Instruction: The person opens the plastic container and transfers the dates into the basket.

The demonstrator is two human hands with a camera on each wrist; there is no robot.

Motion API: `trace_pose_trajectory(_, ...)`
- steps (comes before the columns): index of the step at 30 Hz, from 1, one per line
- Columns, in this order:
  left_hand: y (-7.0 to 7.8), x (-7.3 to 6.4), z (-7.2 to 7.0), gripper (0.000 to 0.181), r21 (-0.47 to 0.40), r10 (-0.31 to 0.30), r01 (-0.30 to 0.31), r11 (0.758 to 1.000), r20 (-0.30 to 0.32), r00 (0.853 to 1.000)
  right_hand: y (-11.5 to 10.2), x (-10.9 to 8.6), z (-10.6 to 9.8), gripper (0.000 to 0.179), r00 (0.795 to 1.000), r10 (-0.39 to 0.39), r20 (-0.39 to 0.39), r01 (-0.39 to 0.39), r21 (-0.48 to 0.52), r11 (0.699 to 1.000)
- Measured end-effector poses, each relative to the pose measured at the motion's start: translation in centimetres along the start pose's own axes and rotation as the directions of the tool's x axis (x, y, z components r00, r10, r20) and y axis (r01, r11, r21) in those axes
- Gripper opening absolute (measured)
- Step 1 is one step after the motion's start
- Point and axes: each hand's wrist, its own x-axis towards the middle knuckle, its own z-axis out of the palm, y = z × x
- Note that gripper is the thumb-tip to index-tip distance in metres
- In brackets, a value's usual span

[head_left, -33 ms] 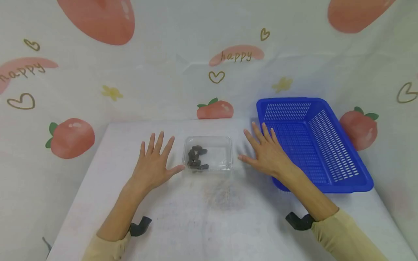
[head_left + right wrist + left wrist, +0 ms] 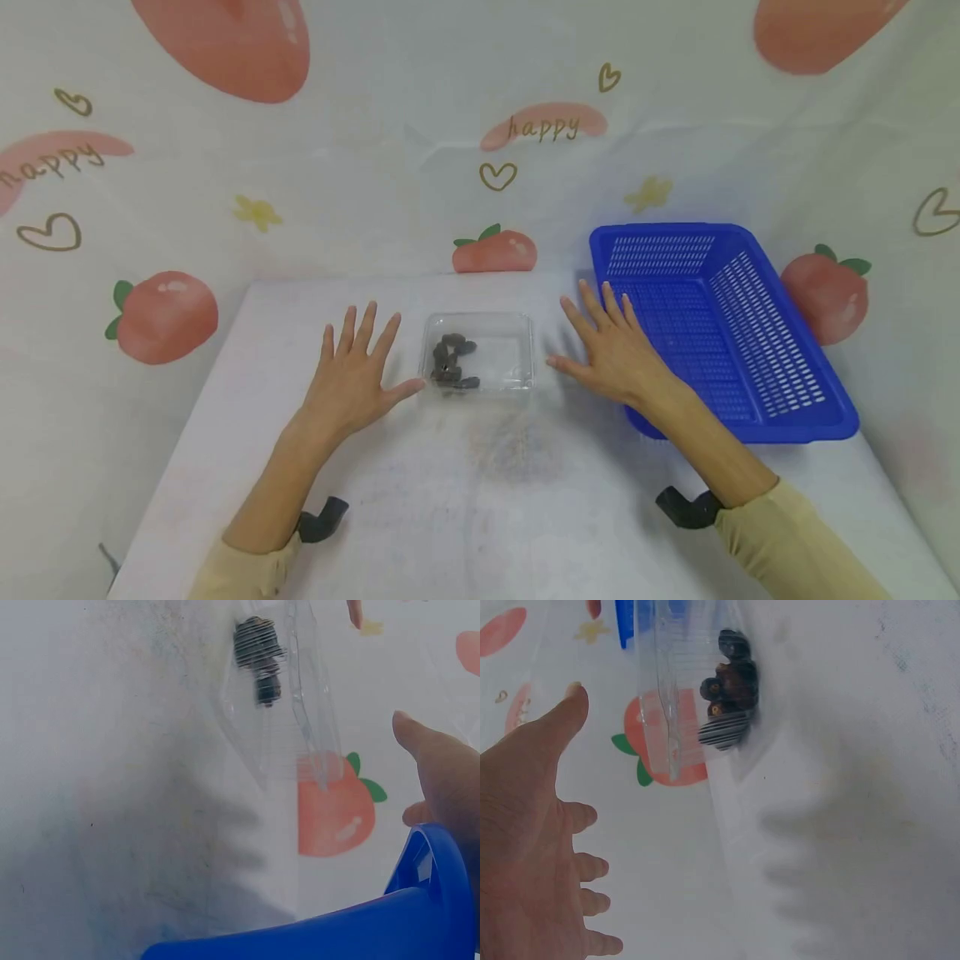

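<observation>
A clear plastic box (image 2: pixel 504 354) stands on the white-covered table between both hands. Several small, dark, glossy rounded pieces (image 2: pixel 739 679) lie in its left part; their kind cannot be told. Left of the box, my left hand (image 2: pixel 348 387) is held with fingers spread, its thumb tip close to the box's edge in the head view. On the other side, my right hand (image 2: pixel 617 360) has its fingers spread too, partly over the left rim of a blue plastic basket (image 2: pixel 813 433). Neither hand holds anything. Shadows of fingers fall on the table in both wrist views.
The blue basket has slotted walls and takes up the table's right side. A white cloth (image 2: pixel 375 167) printed with peaches, hearts and the word "happy" hangs behind the table. Black curved pieces (image 2: pixel 324 518) sit by both wrists near the sleeves.
</observation>
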Motion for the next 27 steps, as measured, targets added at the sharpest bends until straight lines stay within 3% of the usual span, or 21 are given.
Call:
trace_pose_trajectory(10, -0.1, -0.5, 0.0, 0.098, -0.047, 0.005, -0.004, 0.999, 0.01, 1.0, -0.3, -0.4, -0.1, 0.09, 1.0, -0.001, -0.012, 0.002, 0.038, 0.999)
trace_pose_trajectory(18, -0.4, -0.8, 0.2, 0.097, -0.129, 0.0, 0.004, 0.992, 0.033, 0.999, -0.9, -0.3, -0.3, 0.089, 0.998, -0.045, -0.042, 0.047, 0.046, 0.998)
trace_pose_trajectory(27, -0.5, -1.7, 0.8, 0.091, -0.289, -0.054, 0.082, 0.954, 0.101, 0.993, -2.5, 0.1, 0.0, 0.085, 0.996, -0.085, -0.03, 0.087, 0.08, 0.993)
